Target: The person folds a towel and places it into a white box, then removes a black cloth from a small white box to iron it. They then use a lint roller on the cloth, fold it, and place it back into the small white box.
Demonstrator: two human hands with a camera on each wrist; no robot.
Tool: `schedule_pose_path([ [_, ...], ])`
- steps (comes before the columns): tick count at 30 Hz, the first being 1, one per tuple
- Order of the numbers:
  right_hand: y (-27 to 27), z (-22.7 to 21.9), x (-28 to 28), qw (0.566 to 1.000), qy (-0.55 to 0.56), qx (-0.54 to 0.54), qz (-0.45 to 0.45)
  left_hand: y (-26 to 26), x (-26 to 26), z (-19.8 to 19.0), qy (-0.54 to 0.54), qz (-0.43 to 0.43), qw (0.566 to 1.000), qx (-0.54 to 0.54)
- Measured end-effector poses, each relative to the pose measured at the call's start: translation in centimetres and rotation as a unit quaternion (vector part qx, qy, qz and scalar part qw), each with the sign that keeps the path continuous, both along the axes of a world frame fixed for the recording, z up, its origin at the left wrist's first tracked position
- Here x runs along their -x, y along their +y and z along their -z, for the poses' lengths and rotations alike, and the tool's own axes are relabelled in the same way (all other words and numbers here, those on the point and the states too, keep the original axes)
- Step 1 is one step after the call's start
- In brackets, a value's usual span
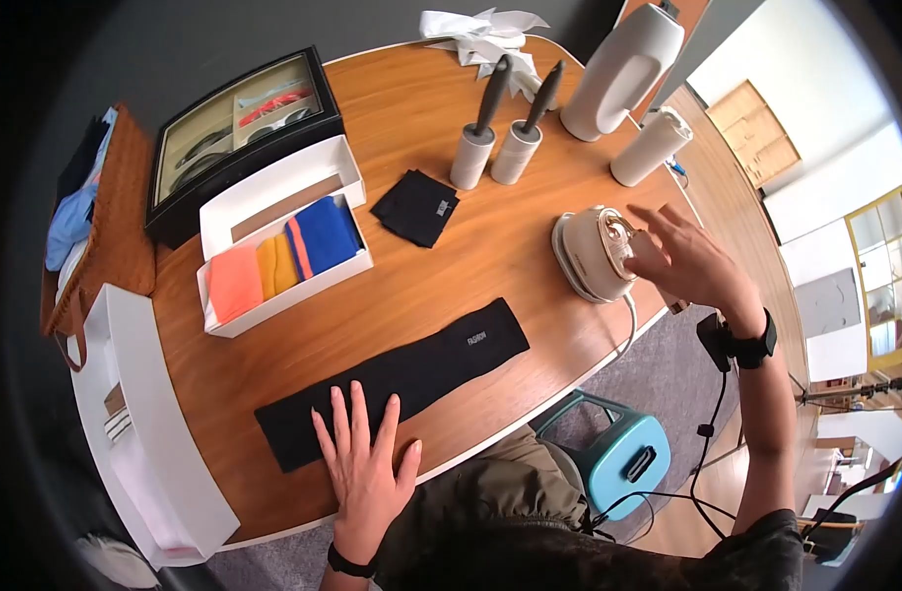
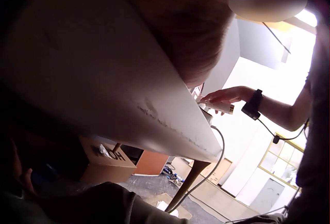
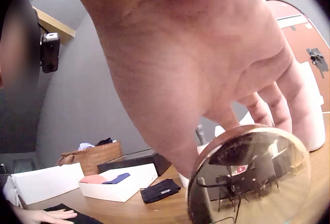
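A black cloth strip with small pale lettering (image 1: 441, 364) lies flat on the table. My left hand (image 1: 360, 458) rests on its near edge, fingers spread and straight; the right wrist view also shows this hand (image 3: 46, 216). On the right, my right hand (image 1: 692, 258) is at a small cream iron (image 1: 601, 258), thumb by its top and the other fingers loosely bent above it. The right wrist view has the palm (image 3: 206, 64) over the iron's round glossy end (image 3: 252, 177). Whether the fingertips touch it, I cannot tell. A folded black cloth (image 1: 416, 209) lies farther back.
A white box (image 1: 303, 295) holds coloured folded cloths, beside a black display case (image 1: 165, 212). Two lint rollers (image 1: 472, 158), (image 1: 517, 153) and white bottles (image 1: 623, 74), (image 1: 651, 148) stand behind. The iron's cord (image 1: 632, 330) crosses the table edge above a teal stool (image 1: 628, 463).
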State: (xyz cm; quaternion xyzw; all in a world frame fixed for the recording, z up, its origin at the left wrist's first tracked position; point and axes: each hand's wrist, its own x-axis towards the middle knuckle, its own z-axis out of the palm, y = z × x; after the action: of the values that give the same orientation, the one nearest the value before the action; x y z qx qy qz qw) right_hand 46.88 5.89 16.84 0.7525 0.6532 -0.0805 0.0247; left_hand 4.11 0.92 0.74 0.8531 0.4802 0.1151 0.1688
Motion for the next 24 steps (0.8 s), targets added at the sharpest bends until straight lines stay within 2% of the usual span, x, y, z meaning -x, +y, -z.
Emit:
schedule_pose_path([
  [1, 0.0, -0.1, 0.1, 0.998, 0.007, 0.056, 0.002, 0.1, -0.2, -0.1, 0.000, 0.005, 1.000, -0.002],
  [2, 0.4, -0.5, 0.2, 0.990, 0.094, 0.102, 0.011, 0.0, -0.4, -0.3, -0.003, 0.004, 1.000, 0.002],
  [3, 0.2, -0.6, 0.5, 0.990, 0.094, 0.101, 0.013, 0.0, -0.8, -0.4, -0.006, 0.002, 1.000, 0.006],
  [5, -0.4, -0.5, 1.2, 0.954, 0.234, 0.121, 0.145, -0.1, -1.9, -0.8, -0.025, 0.016, 1.000, 0.007],
  [6, -0.9, 0.0, 1.3, 0.954, 0.234, 0.124, 0.143, -0.2, -2.8, -0.7, -0.042, 0.035, 0.998, 0.010],
  [8, -1.9, 1.7, 1.1, 0.904, 0.363, 0.028, 0.224, -0.2, -4.9, -0.9, -0.080, 0.082, 0.993, 0.014],
  [9, -1.9, 1.9, 1.0, 0.903, 0.365, 0.028, 0.225, 0.0, -6.0, -0.9, -0.099, 0.106, 0.989, 0.012],
  [11, -2.4, 1.9, 0.3, 0.873, 0.411, 0.037, 0.260, 0.5, -8.0, -1.2, -0.114, 0.106, 0.988, 0.004],
  [12, -2.7, 2.7, -0.2, 0.858, 0.440, 0.023, 0.264, 0.8, -8.6, -0.8, -0.112, 0.103, 0.988, 0.004],
  [16, -2.9, 1.7, -0.5, 0.856, 0.432, 0.009, 0.284, 0.8, -9.1, 0.3, -0.060, 0.105, 0.992, -0.024],
  [20, -5.0, -1.4, 0.2, 0.853, 0.464, -0.073, 0.229, -0.1, -8.4, 0.0, -0.055, 0.113, 0.992, -0.014],
  [24, -7.0, -4.1, 2.8, 0.874, 0.448, -0.052, 0.181, -1.1, -8.2, -0.1, -0.056, 0.119, 0.991, -0.004],
])
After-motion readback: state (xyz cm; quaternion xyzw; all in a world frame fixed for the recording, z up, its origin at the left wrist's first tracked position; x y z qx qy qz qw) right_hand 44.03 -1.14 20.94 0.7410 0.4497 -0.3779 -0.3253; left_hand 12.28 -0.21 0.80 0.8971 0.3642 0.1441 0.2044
